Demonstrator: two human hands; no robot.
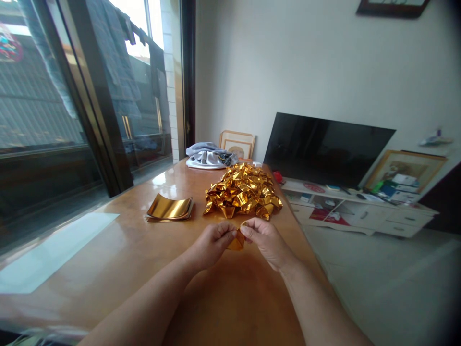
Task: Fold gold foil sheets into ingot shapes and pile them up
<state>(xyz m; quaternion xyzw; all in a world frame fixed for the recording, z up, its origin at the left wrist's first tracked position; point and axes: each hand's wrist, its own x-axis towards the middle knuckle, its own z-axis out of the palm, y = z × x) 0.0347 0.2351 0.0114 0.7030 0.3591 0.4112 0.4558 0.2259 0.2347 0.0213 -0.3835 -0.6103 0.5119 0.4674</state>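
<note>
Gold foil paper piece, small, half-folded [236, 240]: pinched between fingers of left hand [211, 245] and right hand [264, 240], above glossy wooden surface [118, 250] near right edge. Likely light, thin, slippery, crease-prone; hold at edges.

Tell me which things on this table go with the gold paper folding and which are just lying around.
Part of the folding: gold piece pinched between left hand and right hand; pile of folded gold pieces; stack of flat gold sheets.

Lying about: bundled cloth, picture frame, both at the table's far end.
</note>
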